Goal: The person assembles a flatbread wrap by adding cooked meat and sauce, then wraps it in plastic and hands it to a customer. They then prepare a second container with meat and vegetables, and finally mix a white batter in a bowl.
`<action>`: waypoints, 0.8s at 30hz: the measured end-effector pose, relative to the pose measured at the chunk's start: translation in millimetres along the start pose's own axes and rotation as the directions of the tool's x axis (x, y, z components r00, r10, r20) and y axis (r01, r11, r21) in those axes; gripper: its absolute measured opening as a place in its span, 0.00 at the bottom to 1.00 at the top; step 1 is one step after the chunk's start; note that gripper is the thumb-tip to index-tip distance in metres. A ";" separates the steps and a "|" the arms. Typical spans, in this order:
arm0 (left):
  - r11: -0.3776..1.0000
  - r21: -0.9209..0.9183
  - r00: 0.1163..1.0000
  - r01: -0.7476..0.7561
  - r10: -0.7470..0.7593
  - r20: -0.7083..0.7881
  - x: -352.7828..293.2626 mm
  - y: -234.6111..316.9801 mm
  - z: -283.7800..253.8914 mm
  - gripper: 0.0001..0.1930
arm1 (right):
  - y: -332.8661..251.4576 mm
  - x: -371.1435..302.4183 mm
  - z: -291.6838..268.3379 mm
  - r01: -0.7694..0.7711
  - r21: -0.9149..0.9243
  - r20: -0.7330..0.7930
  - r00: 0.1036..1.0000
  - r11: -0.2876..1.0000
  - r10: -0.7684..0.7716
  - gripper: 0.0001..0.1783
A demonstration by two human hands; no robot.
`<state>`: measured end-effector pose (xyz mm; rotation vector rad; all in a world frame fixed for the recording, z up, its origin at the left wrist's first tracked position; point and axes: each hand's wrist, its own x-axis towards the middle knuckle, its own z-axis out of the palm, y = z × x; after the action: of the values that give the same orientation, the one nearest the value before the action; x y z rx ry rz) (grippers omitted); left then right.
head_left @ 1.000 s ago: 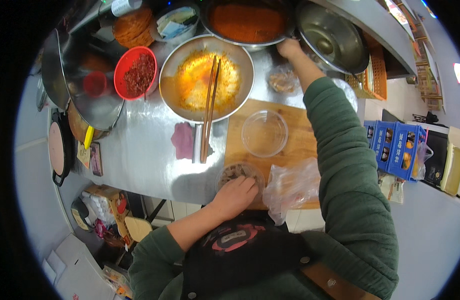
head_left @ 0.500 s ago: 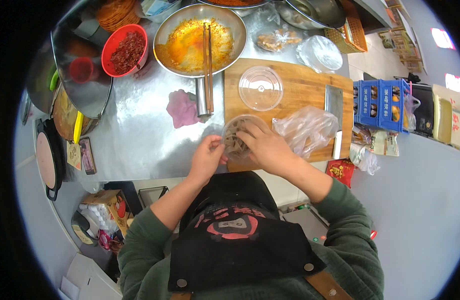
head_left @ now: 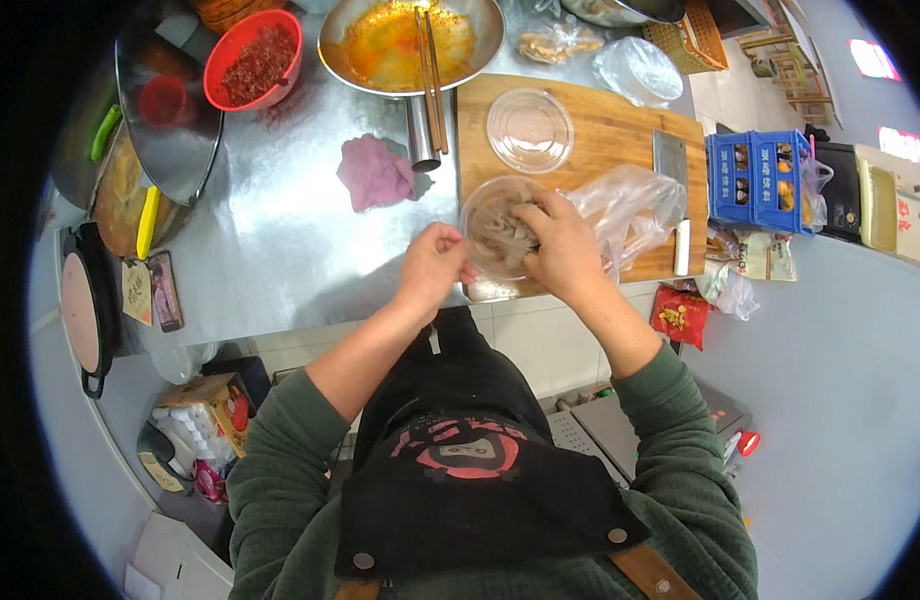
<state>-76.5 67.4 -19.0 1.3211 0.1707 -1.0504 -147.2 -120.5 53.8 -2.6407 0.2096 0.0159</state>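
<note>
A round clear plastic tub sits at the near left edge of the wooden cutting board. It holds pale grey-brown strips, whose kind I cannot make out. My right hand reaches in from the right, its fingers curled down on the strips. My left hand is at the tub's left side, its bent fingertips against the wall. A clear round lid lies on the board behind the tub. A crumpled clear plastic bag lies right of my right hand.
A cleaver lies at the board's right. Behind stand a pan with orange oil and chopsticks, and a red bowl of dark red food. A purple cloth lies on the steel table. Blue crates stand right.
The view has shifted, so the table sits higher in the picture. My right hand stays in the tub, its fingers more bent over the strips. My left hand remains beside the tub.
</note>
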 end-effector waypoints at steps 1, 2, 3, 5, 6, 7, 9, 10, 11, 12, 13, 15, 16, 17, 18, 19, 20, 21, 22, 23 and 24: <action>1.000 -0.014 1.000 -0.001 0.001 0.000 -0.6 -0.9 0.0 0.04 | -3.7 -5.0 -5.1 -0.016 -0.011 -0.006 1.000 1.000 0.015 0.26; 1.000 -0.026 1.000 -0.010 0.010 -0.002 -0.3 -0.7 -0.1 0.04 | -6.0 -6.9 -9.0 -0.007 -0.021 -0.036 0.999 1.000 0.006 0.26; 1.000 -0.004 1.000 -0.022 0.022 -0.009 0.2 -0.3 0.3 0.04 | -7.1 -6.2 -10.8 0.031 -0.026 -0.094 0.995 0.999 -0.033 0.25; 0.999 0.040 0.999 -0.028 0.029 -0.022 -0.8 -0.2 1.6 0.05 | -7.8 -4.1 -11.7 0.025 0.038 -0.093 0.995 0.999 -0.022 0.24; 0.999 0.035 0.999 -0.030 0.031 -0.020 -0.8 0.3 1.9 0.05 | -6.8 -1.5 -11.7 0.040 0.070 -0.110 0.993 0.997 -0.032 0.24; 0.999 0.030 0.999 -0.031 0.031 -0.017 -1.0 0.4 2.2 0.05 | -5.8 0.9 -11.3 0.052 0.075 -0.107 0.993 0.996 -0.044 0.23; 0.999 0.034 0.999 -0.024 0.024 -0.020 -1.7 0.0 2.5 0.05 | -4.8 2.9 -11.9 0.016 0.079 -0.064 0.998 0.997 -0.011 0.23; 0.999 0.043 0.999 -0.022 0.024 -0.029 -1.4 0.0 2.5 0.06 | -5.1 2.6 -13.3 0.066 0.101 -0.107 0.993 0.993 -0.056 0.22; 0.999 0.043 0.999 -0.031 0.033 -0.034 -1.1 -0.2 2.3 0.06 | -6.0 1.3 -15.4 0.067 0.116 -0.117 0.992 0.991 -0.053 0.22; 0.999 0.046 0.999 -0.024 0.025 -0.037 -1.1 -0.6 2.2 0.06 | -7.8 -0.9 -17.9 0.065 0.132 -0.126 0.991 0.989 -0.048 0.21; 0.999 0.041 0.999 -0.026 0.027 -0.034 -0.7 -0.8 2.2 0.06 | -9.9 -3.0 -21.1 0.057 0.132 -0.128 0.991 0.990 -0.040 0.21; 0.999 0.032 0.999 -0.035 0.036 -0.038 0.5 -1.1 2.1 0.07 | -14.0 -5.1 -28.0 0.045 0.126 -0.140 0.990 0.991 -0.028 0.20; 0.999 0.027 0.998 -0.035 0.037 -0.046 0.5 -1.5 2.1 0.07 | -16.3 -5.2 -30.8 0.058 0.127 -0.156 0.987 0.990 -0.038 0.20; 0.999 0.015 0.998 -0.030 0.031 -0.053 0.5 -1.9 2.2 0.08 | -18.7 -5.0 -33.4 0.070 0.128 -0.172 0.984 0.989 -0.047 0.20; 0.999 0.023 0.998 -0.041 0.042 -0.052 0.6 -2.2 2.1 0.08 | -21.1 -4.5 -35.8 0.083 0.129 -0.189 0.980 0.988 -0.058 0.19; 0.999 0.024 0.998 -0.047 0.048 -0.050 0.7 -2.5 1.9 0.08 | -23.1 -4.2 -38.5 0.071 0.154 -0.195 0.980 0.986 -0.040 0.20; 0.999 0.018 0.998 -0.046 0.047 -0.048 0.8 -2.8 1.7 0.08 | -24.9 -4.4 -41.3 0.058 0.179 -0.199 0.980 0.982 -0.021 0.20; 0.998 0.029 0.997 -0.052 0.053 -0.048 0.9 -3.1 1.3 0.08 | -26.6 -5.3 -44.3 0.044 0.204 -0.202 0.979 0.978 -0.001 0.20; 0.998 0.031 0.998 -0.051 0.052 -0.046 1.1 -3.5 1.0 0.08 | -27.9 -6.9 -47.5 0.041 0.218 -0.201 0.979 0.975 0.004 0.20; 0.998 0.026 0.998 -0.053 0.054 -0.043 1.3 -3.7 0.8 0.08 | -28.7 -8.3 -50.7 0.039 0.232 -0.201 0.980 0.972 0.009 0.21; 0.998 0.040 0.997 -0.054 0.056 -0.046 1.5 -3.9 0.5 0.09 | -28.9 -8.9 -52.9 0.037 0.245 -0.201 0.980 0.969 0.013 0.21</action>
<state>-78.6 66.6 -22.6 1.3786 0.1486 -0.9807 -153.0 -119.0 114.4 -2.3915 0.2463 -0.2660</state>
